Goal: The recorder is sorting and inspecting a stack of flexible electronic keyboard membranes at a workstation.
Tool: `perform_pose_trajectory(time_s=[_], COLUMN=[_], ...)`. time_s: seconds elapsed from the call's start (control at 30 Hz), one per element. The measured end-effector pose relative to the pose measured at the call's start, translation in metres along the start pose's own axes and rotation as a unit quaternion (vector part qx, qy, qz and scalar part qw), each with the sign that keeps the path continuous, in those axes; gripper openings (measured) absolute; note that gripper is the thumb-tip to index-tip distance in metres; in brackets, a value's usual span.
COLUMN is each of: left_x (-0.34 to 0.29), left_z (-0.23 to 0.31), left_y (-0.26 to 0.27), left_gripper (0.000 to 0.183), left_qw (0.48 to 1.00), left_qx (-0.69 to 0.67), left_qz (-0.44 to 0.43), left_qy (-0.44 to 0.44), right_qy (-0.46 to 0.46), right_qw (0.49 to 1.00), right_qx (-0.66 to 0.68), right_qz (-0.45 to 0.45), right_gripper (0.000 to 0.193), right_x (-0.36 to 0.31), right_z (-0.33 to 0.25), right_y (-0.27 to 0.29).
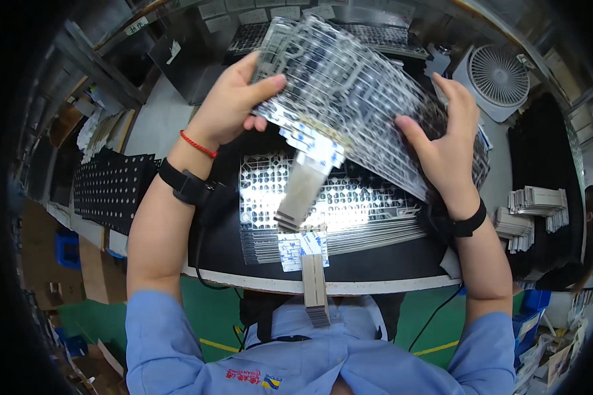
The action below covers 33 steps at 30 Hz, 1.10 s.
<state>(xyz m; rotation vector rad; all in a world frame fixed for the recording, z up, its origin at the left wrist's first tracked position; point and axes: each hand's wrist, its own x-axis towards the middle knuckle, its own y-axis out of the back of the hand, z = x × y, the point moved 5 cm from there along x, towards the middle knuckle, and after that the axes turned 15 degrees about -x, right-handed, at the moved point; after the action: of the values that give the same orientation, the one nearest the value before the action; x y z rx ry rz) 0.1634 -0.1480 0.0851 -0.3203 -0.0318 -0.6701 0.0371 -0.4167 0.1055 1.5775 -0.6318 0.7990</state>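
Note:
My left hand [234, 99] grips the left edge of a clear keyboard membrane sheet [349, 92], its thumb pressed on top. The sheet is raised and tilted, with silvery printed traces, and a second edge shows along its top left. A grey tail [304, 191] with blue-and-white backing hangs from its lower edge. My right hand [448, 135] is over the sheet's right part, thumb and fingers spread apart; whether it touches is unclear. Below lies a stack of similar membrane sheets [263, 191], its bundled tails [315, 283] hanging over the table's front edge.
A white fan [499, 76] stands at the far right. Stacked grey-white strips [537, 201] lie on a black surface at right. Black perforated sheets [112, 187] are at left. More membrane sheets [382, 39] sit at the back. A cable [201, 257] hangs by my left arm.

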Motion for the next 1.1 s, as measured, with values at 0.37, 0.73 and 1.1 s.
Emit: perform_pose_trajectory(time_s=[0.37, 0.73, 1.1], left_x=[0.019, 0.031, 0.02], left_z=[-0.009, -0.017, -0.008], left_y=[0.092, 0.11, 0.091], left_gripper=[0.026, 0.026, 0.035], left_qw=[0.959, 0.953, 0.963], left_qx=[-0.16, -0.226, -0.193], left_qz=[0.221, 0.183, 0.169], left_qy=[-0.076, -0.084, -0.081], right_qy=[-0.16, -0.137, 0.054], right_qw=[0.977, 0.896, 0.903], right_qx=[0.103, 0.265, 0.131], right_qz=[-0.093, -0.33, -0.406], right_gripper=[0.056, 0.053, 0.054], right_x=[-0.009, -0.03, -0.03], right_z=[0.034, 0.029, -0.004], right_y=[-0.03, -0.065, -0.046])
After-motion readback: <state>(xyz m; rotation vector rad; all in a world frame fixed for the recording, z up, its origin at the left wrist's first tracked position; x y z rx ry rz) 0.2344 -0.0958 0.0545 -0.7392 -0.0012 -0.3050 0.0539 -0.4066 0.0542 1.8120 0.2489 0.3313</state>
